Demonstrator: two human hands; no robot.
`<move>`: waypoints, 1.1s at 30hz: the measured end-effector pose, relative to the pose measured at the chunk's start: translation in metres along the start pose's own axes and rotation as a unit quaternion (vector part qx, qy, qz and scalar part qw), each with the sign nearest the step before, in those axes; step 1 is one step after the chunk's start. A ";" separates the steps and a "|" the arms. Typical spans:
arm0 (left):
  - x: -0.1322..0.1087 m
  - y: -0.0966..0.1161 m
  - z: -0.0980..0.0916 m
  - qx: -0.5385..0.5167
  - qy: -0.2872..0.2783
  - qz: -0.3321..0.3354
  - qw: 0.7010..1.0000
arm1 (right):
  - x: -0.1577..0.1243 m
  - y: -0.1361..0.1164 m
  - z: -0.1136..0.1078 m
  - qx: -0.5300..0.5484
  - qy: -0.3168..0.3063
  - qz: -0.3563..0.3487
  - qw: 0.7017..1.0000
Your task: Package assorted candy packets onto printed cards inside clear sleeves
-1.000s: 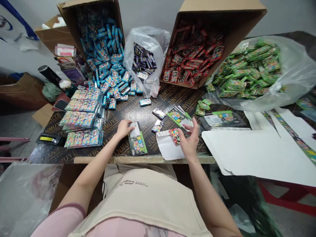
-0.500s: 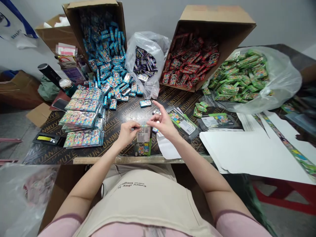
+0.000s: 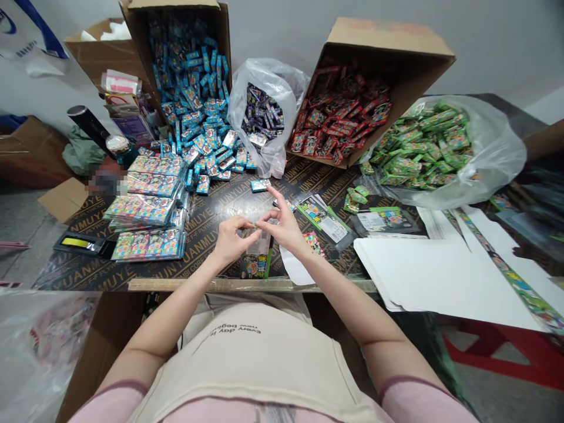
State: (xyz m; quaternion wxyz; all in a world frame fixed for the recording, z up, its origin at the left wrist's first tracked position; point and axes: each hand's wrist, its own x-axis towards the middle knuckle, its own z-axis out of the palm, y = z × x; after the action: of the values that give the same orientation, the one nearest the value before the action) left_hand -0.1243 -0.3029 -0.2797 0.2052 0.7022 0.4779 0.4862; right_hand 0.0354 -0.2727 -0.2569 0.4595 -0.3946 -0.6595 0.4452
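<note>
A clear plastic packet with a green-and-black card [image 3: 255,265] stands below my two hands, near the table's front edge; a pale label shows on it. My left hand [image 3: 233,236] pinches the packet's top edge between thumb and fingers. Right beside it, my right hand [image 3: 284,226] is pinched on the same edge, with its index finger stretched forward. The fingertips nearly meet and hide most of that edge. Just beyond the right index finger lies a small blue box [image 3: 259,185]. A small red box [image 3: 314,242] shows beside my right wrist.
Stacks of filled packets [image 3: 147,244] stand at left. Behind are a carton of blue boxes [image 3: 189,117], a bag of purple ones [image 3: 262,111], a carton of red ones [image 3: 343,117] and a bag of green ones [image 3: 427,147]. White sheets [image 3: 423,270] lie at right.
My hands have drawn closer together along the packet's top edge, and my left hand has shifted right. The red box beside my right wrist has come into sight.
</note>
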 end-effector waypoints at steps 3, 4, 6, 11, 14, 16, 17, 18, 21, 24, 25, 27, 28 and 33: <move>0.000 0.000 0.003 0.002 0.014 -0.031 0.999 | -0.003 0.000 0.000 -0.050 0.006 -0.008 0.999; 0.000 0.000 0.004 0.004 0.017 -0.040 0.999 | -0.004 0.001 0.001 -0.058 0.008 -0.007 0.998; 0.001 0.001 0.004 0.016 0.013 -0.055 0.998 | -0.006 0.005 0.002 -0.047 0.024 0.003 0.999; 0.009 0.008 -0.004 0.062 -0.080 -0.053 0.993 | -0.002 0.021 0.007 0.103 0.035 0.132 0.985; 0.017 0.006 -0.017 0.075 -0.135 -0.054 0.987 | 0.002 0.029 0.003 0.156 0.068 0.176 0.969; 0.022 -0.002 -0.031 0.030 -0.076 -0.096 0.992 | 0.001 0.033 -0.004 0.146 0.132 0.159 0.967; 0.023 -0.008 -0.038 -0.020 -0.018 -0.131 0.991 | -0.002 0.036 -0.007 0.131 0.169 0.142 0.967; 0.023 -0.014 -0.044 -0.081 0.044 -0.169 0.981 | -0.005 0.038 -0.009 0.115 0.200 0.129 0.964; 0.015 -0.029 -0.052 -0.236 0.158 -0.249 0.926 | -0.018 0.045 -0.009 0.128 0.207 0.145 0.959; -0.005 -0.039 -0.043 -0.287 0.155 -0.280 0.903 | -0.024 0.044 -0.006 0.179 0.174 0.154 0.956; -0.013 -0.041 -0.039 -0.298 0.136 -0.294 0.898 | -0.024 0.042 -0.007 0.179 0.182 0.139 0.957; -0.026 -0.043 -0.033 -0.290 0.091 -0.317 0.898 | -0.021 0.034 -0.013 0.152 0.203 0.097 0.962; -0.030 -0.042 -0.032 -0.261 0.077 -0.315 0.909 | -0.019 0.028 -0.017 0.130 0.197 0.077 0.969; -0.022 -0.021 -0.033 -0.027 0.036 -0.120 0.992 | -0.019 0.010 -0.019 0.012 0.003 0.036 0.999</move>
State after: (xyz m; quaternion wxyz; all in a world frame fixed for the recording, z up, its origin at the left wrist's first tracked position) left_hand -0.1650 -0.3181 -0.2914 0.2638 0.6162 0.5520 0.4959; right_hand 0.0600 -0.2835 -0.2679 0.4496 -0.4140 -0.6382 0.4682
